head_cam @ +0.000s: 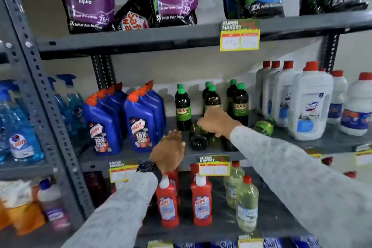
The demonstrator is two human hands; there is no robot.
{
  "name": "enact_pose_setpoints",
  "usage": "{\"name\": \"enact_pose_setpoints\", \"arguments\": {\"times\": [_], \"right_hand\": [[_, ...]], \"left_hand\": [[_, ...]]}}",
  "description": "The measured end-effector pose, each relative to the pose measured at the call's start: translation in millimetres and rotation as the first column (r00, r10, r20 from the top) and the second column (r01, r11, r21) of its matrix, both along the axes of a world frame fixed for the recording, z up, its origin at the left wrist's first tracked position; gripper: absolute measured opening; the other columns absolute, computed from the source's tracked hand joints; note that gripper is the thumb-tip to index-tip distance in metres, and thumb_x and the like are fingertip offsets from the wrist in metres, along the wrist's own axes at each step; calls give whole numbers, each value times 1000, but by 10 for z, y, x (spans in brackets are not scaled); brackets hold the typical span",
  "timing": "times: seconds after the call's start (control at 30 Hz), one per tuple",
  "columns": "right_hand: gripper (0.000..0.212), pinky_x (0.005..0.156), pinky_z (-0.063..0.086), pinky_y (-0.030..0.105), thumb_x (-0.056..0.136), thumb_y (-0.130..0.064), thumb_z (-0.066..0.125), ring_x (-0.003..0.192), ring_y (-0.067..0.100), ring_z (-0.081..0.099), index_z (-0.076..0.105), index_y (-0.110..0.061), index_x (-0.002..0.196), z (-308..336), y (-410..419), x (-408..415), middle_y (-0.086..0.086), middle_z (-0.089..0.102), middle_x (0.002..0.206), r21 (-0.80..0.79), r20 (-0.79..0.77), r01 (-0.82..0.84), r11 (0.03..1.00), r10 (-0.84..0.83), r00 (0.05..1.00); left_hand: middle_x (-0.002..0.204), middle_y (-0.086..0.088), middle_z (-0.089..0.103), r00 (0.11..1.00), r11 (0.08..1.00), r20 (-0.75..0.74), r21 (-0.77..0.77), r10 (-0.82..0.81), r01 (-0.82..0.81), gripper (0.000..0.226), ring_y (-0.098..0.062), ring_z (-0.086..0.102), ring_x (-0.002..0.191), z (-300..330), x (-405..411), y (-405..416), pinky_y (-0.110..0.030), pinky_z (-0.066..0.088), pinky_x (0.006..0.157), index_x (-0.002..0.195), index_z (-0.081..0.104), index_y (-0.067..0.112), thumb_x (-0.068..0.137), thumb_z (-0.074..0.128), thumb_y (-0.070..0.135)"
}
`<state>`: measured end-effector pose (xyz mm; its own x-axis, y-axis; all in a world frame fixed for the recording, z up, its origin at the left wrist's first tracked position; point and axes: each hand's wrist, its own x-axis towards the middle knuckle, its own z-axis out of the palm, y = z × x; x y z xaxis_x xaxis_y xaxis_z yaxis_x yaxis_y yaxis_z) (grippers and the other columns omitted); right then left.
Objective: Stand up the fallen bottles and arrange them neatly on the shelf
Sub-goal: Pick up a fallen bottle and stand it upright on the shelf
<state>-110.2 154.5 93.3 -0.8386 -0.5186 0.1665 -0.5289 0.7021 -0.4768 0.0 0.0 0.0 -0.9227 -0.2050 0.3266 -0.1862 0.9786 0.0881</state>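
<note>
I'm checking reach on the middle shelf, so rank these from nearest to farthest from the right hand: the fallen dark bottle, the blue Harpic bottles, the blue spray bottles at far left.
1. Fallen dark bottle: under the right hand, touching it.
2. Blue Harpic bottles: upright, left of it.
3. Blue spray bottles: far left, beyond the shelf upright.

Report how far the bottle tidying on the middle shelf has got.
Done: several green-capped bottles stand upright at the back. In hand: the right hand rests on a fallen bottle; the left hand hovers open beside it. Left: another fallen bottle near the white jugs.
</note>
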Motion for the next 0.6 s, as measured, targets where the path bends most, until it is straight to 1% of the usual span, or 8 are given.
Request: {"name": "enact_pose_setpoints", "arguments": {"times": [0.03,0.1,0.17,0.27,0.33,0.47,0.53,0.6], "right_hand": [[26,54,54,30,98,-26,57,64,23,63,63,-1,100,-20,-56,-72,9,60,81,29,73,-11,1000,9,997],[27,63,65,40,95,-33,63,76,35,74,59,-7,101,-52,-165,-202,14,66,97,13,233,-12,1000,9,973],[40,67,66,50,92,-43,69,80,44,71,58,-7,105,-63,-292,-287,17,64,114,3,326,21,1000,-21,945],[73,54,62,46,88,-58,70,71,40,59,52,-11,141,-126,-419,-401,16,57,138,50,377,94,994,-106,920],[73,49,62,45,86,-60,72,72,39,60,54,-12,138,-141,-455,-460,15,58,131,39,388,131,991,-136,912],[50,42,59,48,83,-48,82,76,41,61,54,-9,96,-213,-463,-506,15,53,95,-37,544,232,972,-175,821],[43,40,58,46,83,-43,83,79,41,64,56,-12,98,-212,-442,-477,16,58,95,-80,599,265,961,-166,783],[44,40,58,43,86,-41,81,81,37,69,59,-12,111,-216,-420,-443,17,64,99,-117,632,258,959,-129,764]], "left_hand": [[164,-18,33,1000,1000,18,4,3,-3,58,-31,29,153,-58,-36,-20,-44,28,122,156,30,2,107,31,33],[161,-19,38,1000,997,22,72,13,-15,60,-31,33,151,-117,-70,-76,-44,29,122,153,36,2,105,30,37],[159,-19,41,999,995,33,93,33,-36,67,-32,36,149,-119,-92,-115,-44,29,121,150,41,2,100,23,44],[158,-20,41,999,997,36,80,15,-18,75,-32,35,149,-145,-94,-170,-46,26,123,149,41,2,97,17,49],[159,-19,41,1000,998,13,68,14,-15,73,-30,35,150,-184,-86,-199,-46,25,124,150,41,3,99,17,48],[156,-17,46,1000,1000,-15,10,-1,1,68,-29,40,147,-206,-64,-170,-44,28,123,146,47,5,100,15,44],[157,-18,44,1000,1000,7,-28,-5,5,65,-28,39,148,-197,-72,-156,-44,28,122,147,45,4,102,15,40],[159,-17,41,1000,1000,6,-12,-5,5,61,-27,37,149,-197,-74,-157,-43,26,123,150,42,4,105,18,38]]}}
